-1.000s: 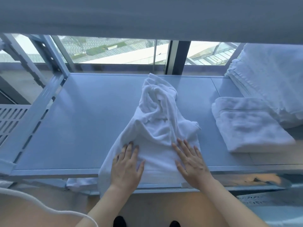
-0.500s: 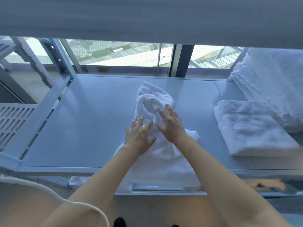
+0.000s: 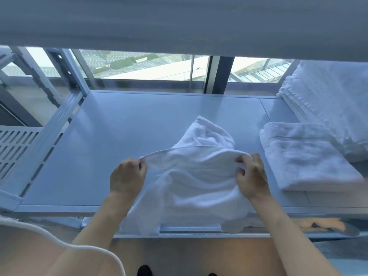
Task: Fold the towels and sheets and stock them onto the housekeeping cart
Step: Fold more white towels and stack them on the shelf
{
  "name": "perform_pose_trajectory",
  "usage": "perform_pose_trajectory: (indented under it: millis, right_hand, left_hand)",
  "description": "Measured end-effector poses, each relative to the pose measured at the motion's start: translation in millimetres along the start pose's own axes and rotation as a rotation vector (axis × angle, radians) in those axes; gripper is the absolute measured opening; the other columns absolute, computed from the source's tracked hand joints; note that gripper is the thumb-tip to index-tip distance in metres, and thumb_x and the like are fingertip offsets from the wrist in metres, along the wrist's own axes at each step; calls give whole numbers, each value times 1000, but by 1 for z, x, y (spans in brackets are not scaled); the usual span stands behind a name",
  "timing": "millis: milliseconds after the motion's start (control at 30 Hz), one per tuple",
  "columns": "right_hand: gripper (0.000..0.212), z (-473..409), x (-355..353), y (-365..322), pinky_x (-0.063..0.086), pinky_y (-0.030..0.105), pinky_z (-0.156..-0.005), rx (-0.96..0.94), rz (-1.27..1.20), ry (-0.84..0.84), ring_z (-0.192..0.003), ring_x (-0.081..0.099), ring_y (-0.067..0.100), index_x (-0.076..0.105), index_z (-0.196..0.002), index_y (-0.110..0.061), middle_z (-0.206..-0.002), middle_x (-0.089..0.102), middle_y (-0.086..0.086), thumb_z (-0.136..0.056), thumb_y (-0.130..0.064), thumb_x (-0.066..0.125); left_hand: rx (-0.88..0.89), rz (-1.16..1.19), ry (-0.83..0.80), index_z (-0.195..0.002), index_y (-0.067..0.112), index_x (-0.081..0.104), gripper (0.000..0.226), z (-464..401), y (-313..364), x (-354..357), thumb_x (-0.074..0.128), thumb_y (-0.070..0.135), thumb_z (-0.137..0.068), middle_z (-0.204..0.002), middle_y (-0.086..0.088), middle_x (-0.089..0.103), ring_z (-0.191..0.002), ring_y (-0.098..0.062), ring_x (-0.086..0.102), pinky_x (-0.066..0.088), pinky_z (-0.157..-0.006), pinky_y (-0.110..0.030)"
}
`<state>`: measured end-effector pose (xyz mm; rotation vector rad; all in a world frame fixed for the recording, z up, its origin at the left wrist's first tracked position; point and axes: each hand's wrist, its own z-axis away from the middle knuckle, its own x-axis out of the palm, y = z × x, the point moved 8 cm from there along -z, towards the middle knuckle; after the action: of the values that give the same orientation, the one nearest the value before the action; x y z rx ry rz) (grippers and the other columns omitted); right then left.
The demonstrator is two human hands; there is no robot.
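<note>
My grip: left hand (image 3: 127, 177) and right hand (image 3: 251, 176) pinch the towel (image 3: 191, 180) edge; soft, light, floppy between them.

Left hand (image 3: 127, 177), right hand (image 3: 251, 176): both pinching, fingers curled, arms extended.

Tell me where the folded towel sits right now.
In the head view the folded towel lies on the right side of the shelf, in front of the tall towel stack and right of the loose towel both hands hold.
</note>
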<state>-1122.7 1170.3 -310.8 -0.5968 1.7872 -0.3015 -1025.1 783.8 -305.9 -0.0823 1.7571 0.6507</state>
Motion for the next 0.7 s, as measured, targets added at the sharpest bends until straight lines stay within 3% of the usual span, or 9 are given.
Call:
perform_pose_trajectory:
  millis: [67, 133, 200, 300, 367, 433, 567, 633, 700]
  right_hand:
    - [35, 4, -2, 3, 47, 43, -89, 46, 106, -18, -108, 53, 37, 67, -102, -16, -118, 50, 7, -71, 0, 65]
    - [41, -1, -8, -15, 43, 45, -93, -5, 110, 50, -117, 49, 31, 63, -107, -20, -130, 47, 4, -68, -9, 70]
    - [49, -10, -12, -43, 39, 42, -97, -100, 5, 98, -123, 47, 25, 57, -116, -25, -137, 45, -1, -69, -22, 71]
    - [60, -32, 4, -58, 41, 43, -99, -23, -82, -50, -127, 45, 25, 48, -137, -27, -142, 43, -3, -81, -36, 67]
    - [57, -39, 25, -53, 43, 45, -102, 120, 81, -311, -129, 47, 30, 47, -141, -24, -143, 46, 3, -90, -43, 62]
    - [50, -30, 40, -60, 46, 40, -101, 86, 207, -479, -128, 52, 29, 53, -135, -21, -135, 53, 8, -92, -44, 61]
    - [50, 23, 59, -96, 50, 29, -93, -42, -121, -723, -105, 61, 2, 67, -124, -39, -113, 64, -18, -77, -55, 74]
    - [35, 29, 65, -103, 49, 25, -86, -42, -295, -713, -95, 62, -6, 73, -110, -42, -105, 69, -25, -81, -60, 66]
    - [29, 14, 67, -93, 46, 33, -98, -56, -270, -528, -116, 58, 3, 71, -121, -32, -125, 65, -17, -96, -40, 59]
  left_hand:
    - [2, 4, -23, -76, 10, 62, 25, 2, 12, 4, 56, 24, -96, -78, -3, 55, -77, -38, 60, 39, -62, -34]
    - [82, 84, -1, -102, 18, 66, 15, 5, 40, 4, 64, 29, -92, -101, -1, 63, -91, -32, 63, 45, -67, -35]
    - [190, 155, -112, -140, 29, 51, 60, 6, 71, 17, 73, 35, -85, -131, 3, 55, -110, -25, 57, 53, -77, -40]
    - [287, 44, -274, -158, 39, 26, 90, 6, 100, 41, 75, 41, -83, -152, 3, 34, -130, -26, 42, 52, -91, -44]
    - [290, -14, -329, -159, 38, 24, 87, 4, 103, 55, 72, 39, -87, -158, -1, 26, -137, -29, 37, 49, -99, -45]
    - [282, 2, -341, -158, 38, 29, 79, 3, 98, 62, 69, 32, -90, -159, -2, 26, -139, -29, 36, 46, -103, -45]
    - [304, 85, -292, -133, 24, 64, 50, 5, 81, 66, 65, 12, -84, -152, -6, 42, -129, -33, 47, 42, -104, -44]
    - [361, 181, -226, -110, 10, 72, 34, 5, 76, 60, 63, -2, -80, -136, -11, 57, -118, -36, 57, 45, -97, -45]
    - [415, 277, -204, -97, 2, 71, 32, 3, 75, 53, 55, -14, -75, -120, -12, 65, -111, -35, 62, 49, -91, -44]
